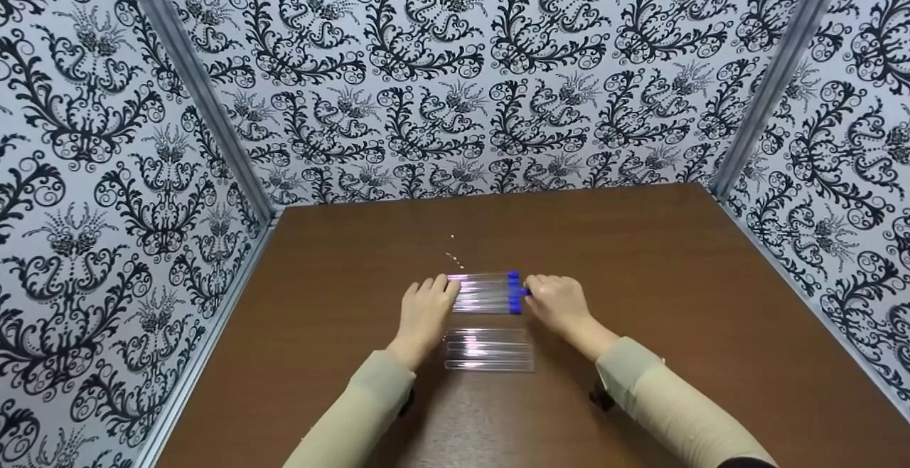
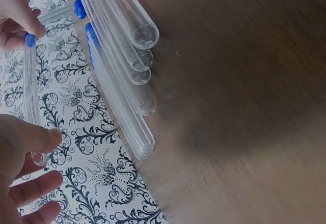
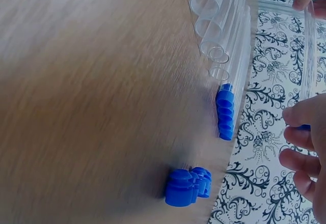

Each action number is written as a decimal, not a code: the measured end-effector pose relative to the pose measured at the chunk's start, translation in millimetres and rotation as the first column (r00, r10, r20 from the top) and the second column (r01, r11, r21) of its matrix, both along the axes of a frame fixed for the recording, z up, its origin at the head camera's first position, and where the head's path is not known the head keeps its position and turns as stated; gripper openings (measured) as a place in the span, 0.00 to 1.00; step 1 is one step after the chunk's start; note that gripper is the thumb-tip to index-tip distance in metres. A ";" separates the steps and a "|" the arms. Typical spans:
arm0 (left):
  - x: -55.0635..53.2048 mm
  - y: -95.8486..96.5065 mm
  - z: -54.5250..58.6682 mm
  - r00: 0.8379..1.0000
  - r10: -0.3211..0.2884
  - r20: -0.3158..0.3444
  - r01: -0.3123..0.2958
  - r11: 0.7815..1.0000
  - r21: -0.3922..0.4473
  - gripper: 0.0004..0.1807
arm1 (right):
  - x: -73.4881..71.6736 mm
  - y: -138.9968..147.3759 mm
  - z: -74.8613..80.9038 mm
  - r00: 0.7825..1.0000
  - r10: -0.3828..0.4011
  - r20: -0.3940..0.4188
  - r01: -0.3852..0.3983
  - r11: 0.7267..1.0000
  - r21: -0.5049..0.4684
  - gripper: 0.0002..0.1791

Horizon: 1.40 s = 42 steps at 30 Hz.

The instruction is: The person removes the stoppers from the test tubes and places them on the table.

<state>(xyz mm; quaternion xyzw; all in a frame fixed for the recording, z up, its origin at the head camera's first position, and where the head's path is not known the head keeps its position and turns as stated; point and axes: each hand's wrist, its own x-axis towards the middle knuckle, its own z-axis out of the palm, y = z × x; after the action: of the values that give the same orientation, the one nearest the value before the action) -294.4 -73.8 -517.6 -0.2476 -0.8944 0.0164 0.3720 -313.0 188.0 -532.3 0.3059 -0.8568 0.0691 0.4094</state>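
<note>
A clear test tube [image 2: 31, 86] is held between both hands above the table. My left hand [image 1: 426, 308] holds its rounded end with thumb and fingers, seen closely in the left wrist view. At the other end, my right hand [image 1: 558, 304] pinches the blue cap [image 2: 30, 40] on the tube's mouth. Capped test tubes [image 1: 483, 296] lie in a row between the hands, their blue caps toward the right. Nearer to me lies a row of uncapped tubes [image 1: 489, 351], with open mouths [image 3: 205, 4] showing in the right wrist view.
Several loose blue caps [image 3: 186, 187] lie on the brown table [image 1: 341, 254] near the open tubes. Patterned walls [image 1: 455, 77] stand behind and on both sides. Small bright specks [image 1: 455, 260] show beyond the capped tubes.
</note>
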 end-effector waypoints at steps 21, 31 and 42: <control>1.1 -0.6 5.9 0.999 -0.028 0.018 0.029 0.998 -0.063 0.02 | -1.6 2.2 -1.3 1.000 -0.003 -0.026 0.003 1.000 0.004 0.13; 1.2 -3.0 5.9 0.997 -0.022 0.076 0.029 0.995 -0.097 0.02 | -1.9 2.2 -3.4 1.000 -0.023 -0.004 0.023 1.000 0.018 0.15; 2.6 -1.5 7.7 0.991 0.004 0.133 0.013 0.992 -0.122 0.04 | -0.5 2.8 -5.0 1.000 -0.023 -0.014 0.023 1.000 0.010 0.13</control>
<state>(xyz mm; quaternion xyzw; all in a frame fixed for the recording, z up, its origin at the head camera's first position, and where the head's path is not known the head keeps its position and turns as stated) -291.8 -75.3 -509.8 -0.2727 -0.9139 0.0540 0.2958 -313.5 190.8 -537.3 0.2984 -0.8577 0.0577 0.4146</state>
